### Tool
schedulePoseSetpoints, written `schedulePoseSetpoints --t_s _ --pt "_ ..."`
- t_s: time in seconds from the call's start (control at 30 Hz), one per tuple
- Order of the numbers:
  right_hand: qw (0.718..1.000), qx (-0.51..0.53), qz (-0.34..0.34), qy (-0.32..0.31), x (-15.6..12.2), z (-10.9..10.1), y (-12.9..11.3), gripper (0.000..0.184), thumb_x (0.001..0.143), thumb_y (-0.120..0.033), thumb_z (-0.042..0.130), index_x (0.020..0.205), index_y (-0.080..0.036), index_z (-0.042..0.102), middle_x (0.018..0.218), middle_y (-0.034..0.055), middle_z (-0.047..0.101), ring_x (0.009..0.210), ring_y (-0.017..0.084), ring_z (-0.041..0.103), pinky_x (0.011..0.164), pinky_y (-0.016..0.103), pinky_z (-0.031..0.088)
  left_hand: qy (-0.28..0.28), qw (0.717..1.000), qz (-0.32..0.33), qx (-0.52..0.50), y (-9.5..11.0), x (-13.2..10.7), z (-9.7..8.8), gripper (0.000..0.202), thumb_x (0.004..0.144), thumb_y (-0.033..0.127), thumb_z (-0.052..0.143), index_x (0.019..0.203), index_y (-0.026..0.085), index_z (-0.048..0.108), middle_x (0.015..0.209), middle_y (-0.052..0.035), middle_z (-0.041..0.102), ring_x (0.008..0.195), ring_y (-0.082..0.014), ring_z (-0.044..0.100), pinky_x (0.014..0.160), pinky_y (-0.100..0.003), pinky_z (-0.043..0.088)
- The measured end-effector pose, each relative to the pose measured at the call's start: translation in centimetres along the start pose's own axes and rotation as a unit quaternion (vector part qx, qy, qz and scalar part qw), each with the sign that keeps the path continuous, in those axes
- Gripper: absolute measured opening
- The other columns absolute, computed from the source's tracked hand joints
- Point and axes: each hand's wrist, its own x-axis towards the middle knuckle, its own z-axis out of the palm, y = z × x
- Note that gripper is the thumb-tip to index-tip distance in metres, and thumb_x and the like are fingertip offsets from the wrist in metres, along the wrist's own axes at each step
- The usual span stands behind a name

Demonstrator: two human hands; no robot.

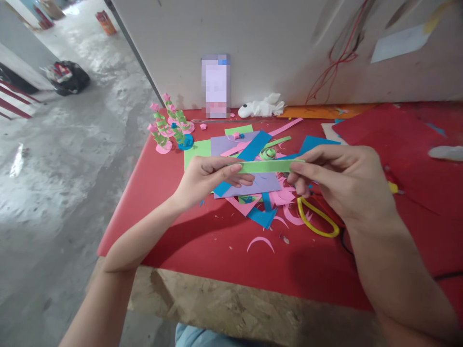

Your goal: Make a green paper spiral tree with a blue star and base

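A green paper strip (266, 166) is stretched level between my two hands, above the heap of paper. My left hand (217, 178) pinches its left end between thumb and fingers. At the other end, my right hand (334, 176) pinches it the same way. Beneath lie a purple sheet (262, 184), blue paper strips (255, 146) and pink scraps (282, 195). A coiled green paper roll (268, 153) sits just behind the held strip. Scissors with a yellow handle (318, 219) lie under my right hand, their blades mostly hidden.
Small paper plants with pink stars (168, 123) stand at the table's back left. A phone (216, 86) leans on the wall beside a white toy-like figure (262, 107). The red table (144, 212) ends at left above a concrete floor. Red wires (334, 65) hang at right.
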Motion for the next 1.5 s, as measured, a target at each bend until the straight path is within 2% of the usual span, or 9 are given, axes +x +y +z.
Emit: schedulePoseSetpoints --t_s 0.17,0.43,0.57,0.7,0.93,1.1,1.27,1.4,1.5 --pt "0.998 0.004 0.036 -0.042 0.4 -0.5 -0.1 0.015 0.072 -0.027 0.069 0.066 -0.015 0.063 0.056 -0.0004 0.059 0.045 0.008 0.054 0.042 0.019 0.043 -0.010 0.999 0.032 0.036 0.1 0.3 -0.4 0.042 0.082 0.048 0.058 0.091 0.008 0.069 0.073 -0.0083 0.076 0.068 -0.0181 0.074 0.061 -0.022 0.062" --pt "0.957 -0.191 0.045 -0.216 0.8 0.4 -0.3 0.022 0.072 -0.041 0.066 0.070 -0.019 0.069 0.068 0.0008 0.065 0.059 0.008 0.054 0.052 0.022 0.039 -0.128 0.985 -0.019 0.115 -0.6 0.5 -0.6 0.030 0.085 0.038 0.057 0.080 0.011 0.071 0.067 -0.0071 0.074 0.060 -0.0136 0.072 0.056 -0.017 0.059" --pt "0.955 -0.197 0.051 -0.218 0.6 0.9 -0.2 0.021 0.073 -0.038 0.065 0.065 -0.019 0.069 0.064 0.0008 0.065 0.058 0.008 0.052 0.052 0.022 0.036 -0.127 0.984 -0.042 0.115 -0.5 0.3 0.0 0.023 0.083 0.032 0.059 0.080 0.012 0.072 0.069 -0.0063 0.075 0.063 -0.0130 0.072 0.062 -0.017 0.060" --pt "0.948 -0.199 0.085 -0.233 0.2 0.8 0.2 0.017 0.071 -0.032 0.064 0.064 -0.018 0.068 0.057 -0.0009 0.060 0.051 0.006 0.047 0.047 0.020 0.033 -0.089 0.987 -0.012 0.131 -0.3 0.1 0.1 0.017 0.078 0.028 0.067 0.070 0.014 0.071 0.062 -0.0035 0.073 0.057 -0.0107 0.070 0.057 -0.014 0.056" --pt "0.918 -0.145 0.145 -0.339 -0.7 1.6 0.6 0.017 0.078 -0.032 0.059 0.075 -0.017 0.067 0.054 -0.0017 0.059 0.046 0.006 0.050 0.044 0.018 0.037 -0.177 0.966 0.053 0.182 -0.5 -0.3 0.0 0.038 0.085 0.027 0.056 0.050 0.014 0.063 0.041 -0.0004 0.061 0.037 -0.0049 0.055 0.042 -0.013 0.042" --pt "0.925 -0.114 0.187 -0.310 -1.0 1.7 0.3 0.025 0.080 -0.036 0.059 0.065 -0.016 0.061 0.049 -0.0005 0.058 0.039 0.008 0.050 0.039 0.019 0.038 -0.152 0.955 0.110 0.232 -1.0 0.0 0.3 0.041 0.085 0.040 0.057 0.053 0.015 0.057 0.040 0.0031 0.052 0.037 -0.0024 0.043 0.041 -0.016 0.033" --pt "0.914 -0.078 0.228 -0.327 -0.9 1.6 0.3 0.020 0.079 -0.032 0.060 0.067 -0.016 0.060 0.049 -0.0008 0.060 0.033 0.007 0.046 0.035 0.018 0.037 -0.185 0.919 0.211 0.277 -1.5 0.5 0.1 0.054 0.088 0.048 0.049 0.045 0.016 0.044 0.040 0.0052 0.031 0.040 -0.0036 0.026 0.043 -0.022 0.024" --pt "0.928 -0.052 0.208 -0.306 -0.7 1.7 -0.2 0.019 0.076 -0.031 0.065 0.066 -0.015 0.061 0.048 -0.0007 0.059 0.036 0.005 0.048 0.037 0.015 0.037 -0.118 0.964 0.146 0.186 -2.3 0.7 -0.1 0.052 0.077 0.058 0.059 0.048 0.016 0.050 0.043 0.0041 0.041 0.042 -0.0033 0.034 0.045 -0.019 0.029" --pt "0.964 0.014 0.182 -0.194 -0.5 2.0 -0.3 0.023 0.069 -0.033 0.073 0.068 -0.014 0.059 0.052 0.0004 0.062 0.039 0.006 0.051 0.040 0.015 0.041 -0.082 0.990 0.061 0.097 -3.0 0.7 0.2 0.059 0.083 0.069 0.037 0.069 0.015 0.059 0.060 -0.0027 0.060 0.052 -0.0072 0.053 0.053 -0.019 0.043"
